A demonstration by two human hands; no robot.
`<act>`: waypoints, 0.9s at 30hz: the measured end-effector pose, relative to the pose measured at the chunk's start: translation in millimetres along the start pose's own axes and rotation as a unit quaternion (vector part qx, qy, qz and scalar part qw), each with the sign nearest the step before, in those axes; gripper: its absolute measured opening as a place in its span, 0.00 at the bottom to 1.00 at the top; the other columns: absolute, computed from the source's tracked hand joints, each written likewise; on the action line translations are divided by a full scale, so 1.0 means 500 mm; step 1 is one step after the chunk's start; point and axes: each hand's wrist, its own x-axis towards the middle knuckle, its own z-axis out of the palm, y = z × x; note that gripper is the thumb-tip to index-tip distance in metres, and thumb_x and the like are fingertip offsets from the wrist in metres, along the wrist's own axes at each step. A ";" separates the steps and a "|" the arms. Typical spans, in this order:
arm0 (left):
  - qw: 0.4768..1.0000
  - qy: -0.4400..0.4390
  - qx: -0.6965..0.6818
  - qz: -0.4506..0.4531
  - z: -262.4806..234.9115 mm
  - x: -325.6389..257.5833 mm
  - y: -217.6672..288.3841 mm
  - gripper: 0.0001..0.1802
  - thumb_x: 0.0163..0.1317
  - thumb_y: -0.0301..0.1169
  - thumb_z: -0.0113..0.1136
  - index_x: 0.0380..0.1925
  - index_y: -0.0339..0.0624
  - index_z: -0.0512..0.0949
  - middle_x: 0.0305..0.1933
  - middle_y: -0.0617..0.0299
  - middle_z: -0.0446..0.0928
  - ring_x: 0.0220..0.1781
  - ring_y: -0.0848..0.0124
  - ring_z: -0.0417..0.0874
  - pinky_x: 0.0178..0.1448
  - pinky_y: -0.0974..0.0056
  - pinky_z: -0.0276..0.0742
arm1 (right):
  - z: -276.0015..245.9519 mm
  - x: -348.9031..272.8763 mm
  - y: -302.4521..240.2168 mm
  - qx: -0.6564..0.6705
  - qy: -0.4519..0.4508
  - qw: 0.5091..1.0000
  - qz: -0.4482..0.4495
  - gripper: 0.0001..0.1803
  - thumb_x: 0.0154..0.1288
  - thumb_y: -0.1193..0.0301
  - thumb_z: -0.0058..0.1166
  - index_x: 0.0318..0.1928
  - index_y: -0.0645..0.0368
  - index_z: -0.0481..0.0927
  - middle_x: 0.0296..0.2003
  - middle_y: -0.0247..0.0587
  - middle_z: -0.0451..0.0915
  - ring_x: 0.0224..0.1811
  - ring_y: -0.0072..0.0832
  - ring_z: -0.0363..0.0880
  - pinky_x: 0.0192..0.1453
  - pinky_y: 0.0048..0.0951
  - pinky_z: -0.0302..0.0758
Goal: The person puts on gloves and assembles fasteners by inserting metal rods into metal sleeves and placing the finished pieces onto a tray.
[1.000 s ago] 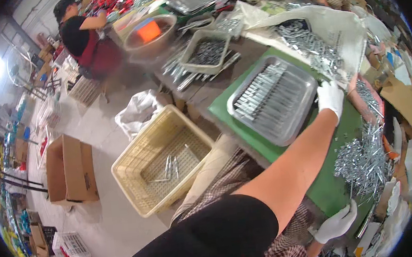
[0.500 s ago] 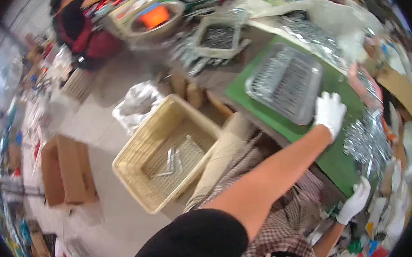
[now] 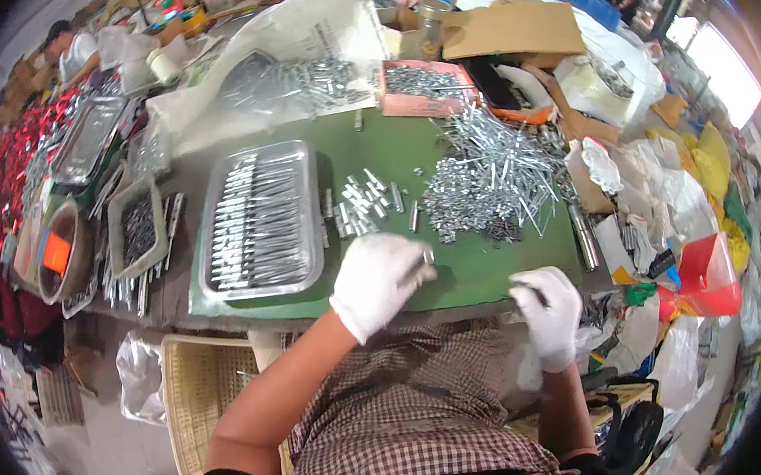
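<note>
My left hand (image 3: pixel 379 283), in a white glove, is over the near middle of the green mat (image 3: pixel 346 154). Its fingers are closed on a small metal sleeve (image 3: pixel 428 258), whose end shows at the fingertips. At the mat's front edge, my right hand (image 3: pixel 552 315), gloved too, has its fingers curled around something thin and dark, too small to name. A clear plastic tray (image 3: pixel 315 234) filled with rows of shiny metal rods lies left of my left hand. Loose metal sleeves (image 3: pixel 364 204) are scattered beyond that hand. A heap of long screws and small metal parts (image 3: pixel 493 178) lies farther right.
A pink tray (image 3: pixel 398 102) of small metal parts stands at the mat's far edge, before a cardboard flap (image 3: pixel 512 31). Left are a pale bin (image 3: pixel 161 229) of dark parts and a basin (image 3: pixel 52 284). A yellow basket (image 3: pixel 180 382) sits below the table. Bags crowd the right.
The view has swung from the floor on the left to squarely over the mat. My left hand has left the tray's corner and now grips a sleeve. My right hand's fingers have curled in.
</note>
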 end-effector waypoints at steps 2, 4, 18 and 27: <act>0.997 -0.003 0.065 0.032 0.028 -0.012 0.032 0.20 0.55 0.39 0.72 0.47 0.47 0.81 0.33 0.61 0.84 0.41 0.58 0.86 0.46 0.53 0.76 | 0.035 0.000 0.020 0.020 -0.029 0.998 0.049 0.05 0.58 0.75 0.66 0.36 0.61 0.88 0.36 0.43 0.87 0.39 0.40 0.85 0.48 0.35 0.80; 0.996 0.000 0.077 0.044 0.051 -0.014 0.040 0.21 0.54 0.37 0.73 0.48 0.48 0.79 0.33 0.63 0.83 0.41 0.59 0.85 0.45 0.54 0.76 | 0.061 0.014 0.039 -0.010 -0.048 0.998 -0.028 0.05 0.61 0.73 0.64 0.36 0.61 0.88 0.35 0.43 0.86 0.41 0.42 0.84 0.50 0.37 0.79; 0.996 0.029 0.063 -0.061 0.082 -0.016 0.079 0.08 0.54 0.31 0.71 0.34 0.50 0.83 0.36 0.64 0.80 0.38 0.58 0.81 0.42 0.53 0.73 | 0.068 0.011 0.067 -0.122 -0.111 0.983 -0.083 0.10 0.60 0.77 0.59 0.42 0.51 0.85 0.39 0.37 0.81 0.46 0.41 0.79 0.52 0.43 0.72; 0.995 0.024 0.052 -0.077 0.093 -0.016 0.080 0.11 0.52 0.30 0.72 0.36 0.50 0.82 0.36 0.63 0.80 0.37 0.58 0.81 0.43 0.53 0.72 | 0.076 0.014 0.079 -0.117 -0.099 0.984 -0.086 0.10 0.58 0.76 0.63 0.40 0.50 0.85 0.39 0.35 0.81 0.48 0.40 0.79 0.56 0.43 0.72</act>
